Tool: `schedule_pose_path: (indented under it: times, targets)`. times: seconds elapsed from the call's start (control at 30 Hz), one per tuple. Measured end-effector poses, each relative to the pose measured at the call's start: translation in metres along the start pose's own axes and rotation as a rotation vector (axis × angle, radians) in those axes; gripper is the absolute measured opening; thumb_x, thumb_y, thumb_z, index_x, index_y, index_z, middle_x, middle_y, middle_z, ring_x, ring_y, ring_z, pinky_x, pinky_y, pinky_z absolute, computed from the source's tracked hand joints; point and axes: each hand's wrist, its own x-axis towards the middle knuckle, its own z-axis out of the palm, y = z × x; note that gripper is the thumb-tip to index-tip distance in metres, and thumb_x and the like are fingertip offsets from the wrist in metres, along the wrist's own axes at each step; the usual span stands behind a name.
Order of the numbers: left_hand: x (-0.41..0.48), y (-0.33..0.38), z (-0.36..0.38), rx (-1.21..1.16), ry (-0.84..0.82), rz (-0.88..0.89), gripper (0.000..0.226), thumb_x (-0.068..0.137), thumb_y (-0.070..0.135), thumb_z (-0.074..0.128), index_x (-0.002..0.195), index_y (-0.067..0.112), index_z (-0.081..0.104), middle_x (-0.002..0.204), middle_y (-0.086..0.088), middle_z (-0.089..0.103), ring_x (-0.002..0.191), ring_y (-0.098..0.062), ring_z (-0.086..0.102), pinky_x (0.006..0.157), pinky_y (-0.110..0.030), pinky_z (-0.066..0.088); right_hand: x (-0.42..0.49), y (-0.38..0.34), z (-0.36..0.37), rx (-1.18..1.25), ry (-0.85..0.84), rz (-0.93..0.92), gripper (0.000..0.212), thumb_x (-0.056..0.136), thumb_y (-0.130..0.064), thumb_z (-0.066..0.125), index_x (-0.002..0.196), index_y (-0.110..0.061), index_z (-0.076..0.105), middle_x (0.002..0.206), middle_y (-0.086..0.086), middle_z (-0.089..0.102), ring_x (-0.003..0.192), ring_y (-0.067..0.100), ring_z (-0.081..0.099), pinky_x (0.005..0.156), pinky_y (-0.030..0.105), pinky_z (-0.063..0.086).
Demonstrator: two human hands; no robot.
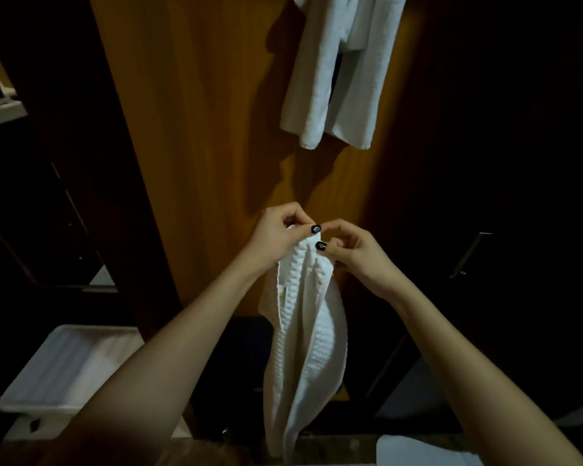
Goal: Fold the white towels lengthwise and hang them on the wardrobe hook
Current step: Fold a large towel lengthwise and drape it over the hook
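Both forearms extend forward. Left hand (276,232) and right hand (354,250) pinch the top edge of a white towel (303,331), which hangs before the wooden wardrobe panel (196,129). Hung towels (334,79) drape above; a white bin (64,368) sits lower left.

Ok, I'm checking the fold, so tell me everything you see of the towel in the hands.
The towel is white, with a ribbed weave and a small label near its left edge. It hangs down, loosely folded lengthwise, before the wooden door. The left hand and right hand pinch its top corners together.
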Motion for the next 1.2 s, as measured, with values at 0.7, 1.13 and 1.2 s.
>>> schedule_pose_path:
  times: [0.7,1.13,1.2]
  targets:
    - [-0.017,-0.052,-0.02,0.066,0.102,-0.089,0.036,0.085,0.0,0.067,0.098,0.033,0.059,0.076,-0.009,0.067,0.071,-0.008,0.063,0.07,-0.019,0.05,0.005,-0.018,-0.045,-0.323,0.541,-0.157,0.011,0.093,-0.01,0.063,0.084,-0.016,0.062,0.065,-0.006,0.059,0.059,0.007,0.057,0.052,0.021,0.049]
    - [0.011,-0.03,0.003,-0.214,0.144,-0.161,0.029,0.09,-0.001,0.06,0.086,0.025,0.071,0.097,0.008,0.069,0.09,0.0,0.064,0.074,-0.014,0.051,-0.022,-0.026,-0.022,-0.043,0.351,0.056,0.013,0.085,0.003,0.068,0.098,0.004,0.067,0.083,0.024,0.069,0.077,0.027,0.07,0.079,0.033,0.06]
    - [0.013,-0.028,0.008,-0.295,0.084,-0.195,0.029,0.089,-0.003,0.06,0.089,0.023,0.071,0.099,0.004,0.07,0.092,-0.006,0.065,0.072,-0.015,0.05,-0.025,-0.029,-0.018,-0.069,0.266,0.059,0.024,0.082,0.006,0.07,0.105,0.002,0.066,0.093,0.017,0.074,0.085,0.02,0.073,0.078,0.024,0.058]
